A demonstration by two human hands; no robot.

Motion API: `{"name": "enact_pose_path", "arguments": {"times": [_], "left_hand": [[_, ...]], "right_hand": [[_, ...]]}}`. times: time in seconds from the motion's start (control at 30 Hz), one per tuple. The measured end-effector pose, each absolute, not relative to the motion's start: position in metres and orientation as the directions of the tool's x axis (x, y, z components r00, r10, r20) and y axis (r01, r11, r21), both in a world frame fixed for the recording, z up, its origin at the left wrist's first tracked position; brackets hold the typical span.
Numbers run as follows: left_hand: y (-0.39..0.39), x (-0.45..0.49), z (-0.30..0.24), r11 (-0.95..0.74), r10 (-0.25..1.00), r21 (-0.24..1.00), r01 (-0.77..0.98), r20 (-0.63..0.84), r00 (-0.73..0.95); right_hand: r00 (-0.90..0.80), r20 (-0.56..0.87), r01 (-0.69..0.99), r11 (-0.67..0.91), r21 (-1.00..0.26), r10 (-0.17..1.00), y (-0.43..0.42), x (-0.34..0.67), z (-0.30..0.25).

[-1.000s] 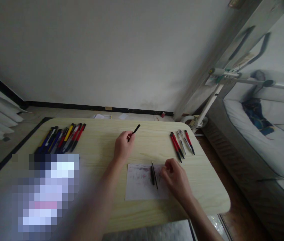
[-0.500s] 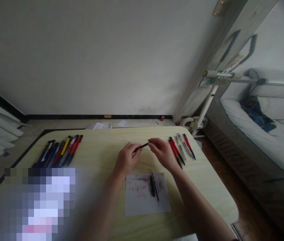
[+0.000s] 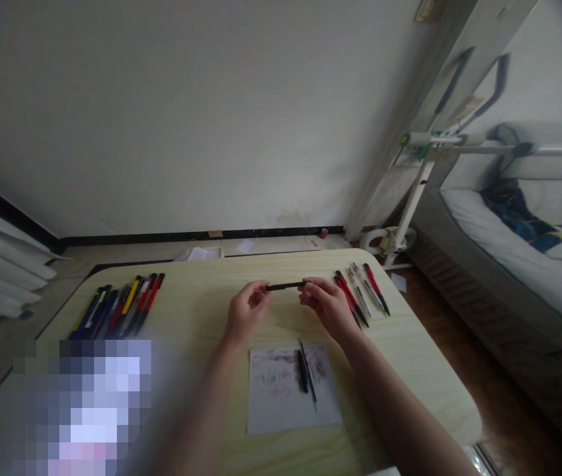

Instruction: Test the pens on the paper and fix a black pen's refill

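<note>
as both your hands meet across it, the slim black pen (image 3: 285, 286) sits nearly level over the far half of the tabletop (image 3: 196, 297), straight and dark along its visible length; its finer markings are too small to read. the fingers of your left hand (image 3: 247, 311) are clamped on its left end, those of your right hand (image 3: 329, 305) on its right end. nearer you, below the pen, a scribbled paper (image 3: 271, 416) carries a thick black piece (image 3: 303, 371) and a thin dark rod (image 3: 309, 373) side by side. your right hand is close to the red and clear pens (image 3: 377, 289) by the right edge, so room is tight there; leftward, pale wood stretches to the bunched pens (image 3: 131, 295). just past the pen runs the tabletop's far edge, then floor (image 3: 281, 244).
</note>
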State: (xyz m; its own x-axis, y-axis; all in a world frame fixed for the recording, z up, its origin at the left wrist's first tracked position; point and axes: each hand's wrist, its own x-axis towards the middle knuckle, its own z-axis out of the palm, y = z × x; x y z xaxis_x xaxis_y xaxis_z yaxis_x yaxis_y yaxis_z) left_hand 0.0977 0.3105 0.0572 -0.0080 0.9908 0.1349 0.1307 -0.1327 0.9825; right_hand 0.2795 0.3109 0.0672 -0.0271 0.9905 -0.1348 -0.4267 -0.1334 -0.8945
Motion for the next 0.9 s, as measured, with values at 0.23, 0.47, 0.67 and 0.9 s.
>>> {"name": "enact_pose_path", "arguments": {"times": [0.23,0.47,0.67,0.9], "left_hand": [[0.3116,0.0985,0.0657,-0.041,0.997,0.996,-0.082,0.035,-0.07],[0.3138,0.0964,0.0615,-0.041,0.994,0.969,-0.243,0.015,-0.107],[0.3134,0.0978,0.0615,-0.063,0.99,0.971,-0.232,0.031,-0.14],[0.3129,0.0977,0.0621,-0.036,0.993,0.982,-0.185,0.015,-0.113]], "right_hand": [[-0.086,-0.117,-0.297,-0.137,-0.945,0.989,0.3073,0.2769,0.0661],[-0.059,-0.097,-0.235,-0.108,-0.966,0.994,0.3068,0.2734,0.0653],[-0.057,-0.097,-0.206,-0.107,-0.973,0.994,0.3076,0.2742,0.0604],[-0.065,-0.124,-0.205,-0.135,-0.969,0.99,0.3082,0.2743,0.0575]]}}
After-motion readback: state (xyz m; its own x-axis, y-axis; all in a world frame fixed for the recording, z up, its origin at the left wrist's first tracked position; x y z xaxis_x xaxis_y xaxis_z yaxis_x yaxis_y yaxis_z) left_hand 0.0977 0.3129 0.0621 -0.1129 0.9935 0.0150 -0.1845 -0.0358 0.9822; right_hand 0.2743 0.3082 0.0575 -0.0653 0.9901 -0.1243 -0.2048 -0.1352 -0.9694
